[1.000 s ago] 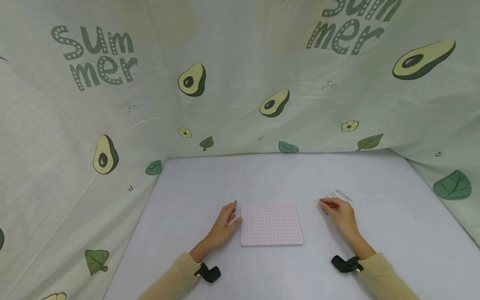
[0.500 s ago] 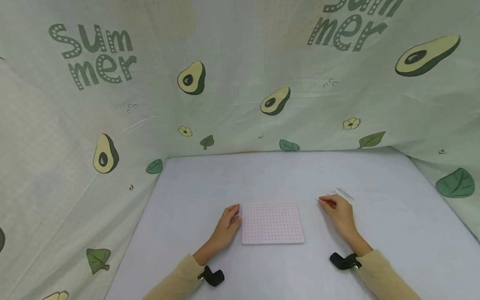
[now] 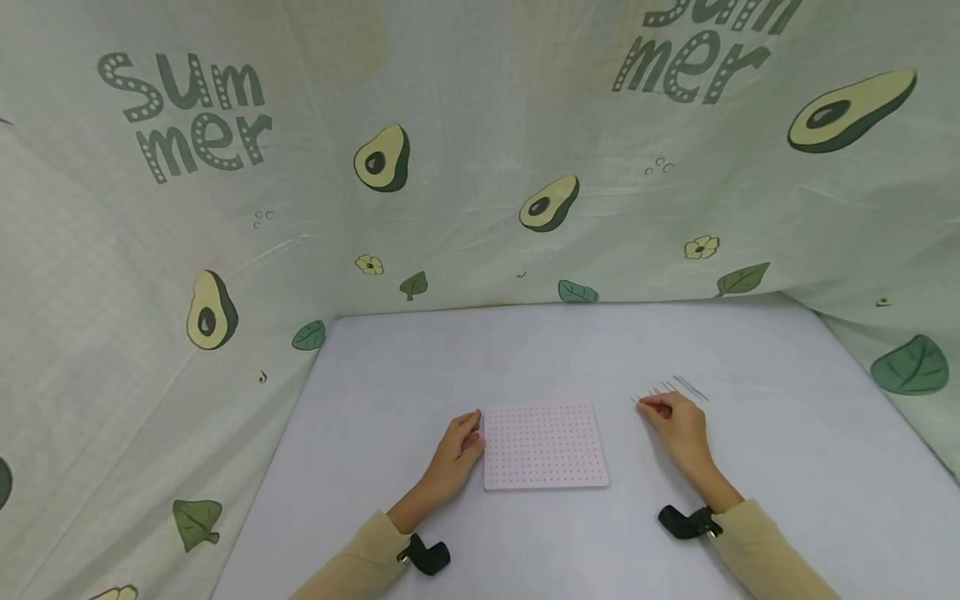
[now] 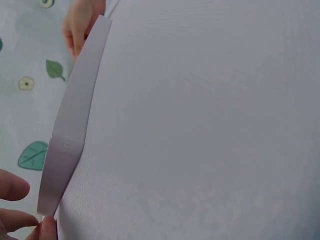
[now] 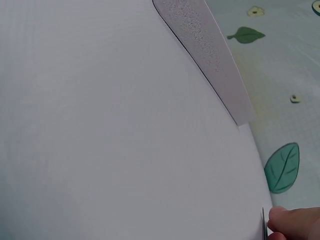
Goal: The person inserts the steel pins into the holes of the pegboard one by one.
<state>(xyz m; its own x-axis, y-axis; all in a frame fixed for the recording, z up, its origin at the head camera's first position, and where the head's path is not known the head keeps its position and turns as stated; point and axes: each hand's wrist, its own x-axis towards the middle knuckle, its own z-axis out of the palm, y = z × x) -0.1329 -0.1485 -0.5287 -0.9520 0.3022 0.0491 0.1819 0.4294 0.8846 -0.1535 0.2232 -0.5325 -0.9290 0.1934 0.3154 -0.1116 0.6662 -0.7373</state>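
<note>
Two hands worked the table (image 3: 540, 350): the left hand (image 3: 453, 454) rested relaxed against the pegboard (image 3: 543, 446), while the right hand (image 3: 678, 425) pinched thin pins (image 3: 678, 387).

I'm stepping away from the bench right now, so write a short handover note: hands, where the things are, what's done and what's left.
Left hand: fingers rest against the left edge of the pink perforated board, steadying it; grips nothing.
Right hand: fingertips down on the near end of the row of thin metal pins; whether one is pinched cannot be told.
Board lies flat mid-table; pins lie to its right.
Done: no pin shows in the board.
Left: by the look of it, picking up the pins and setting them into the holes.
</note>
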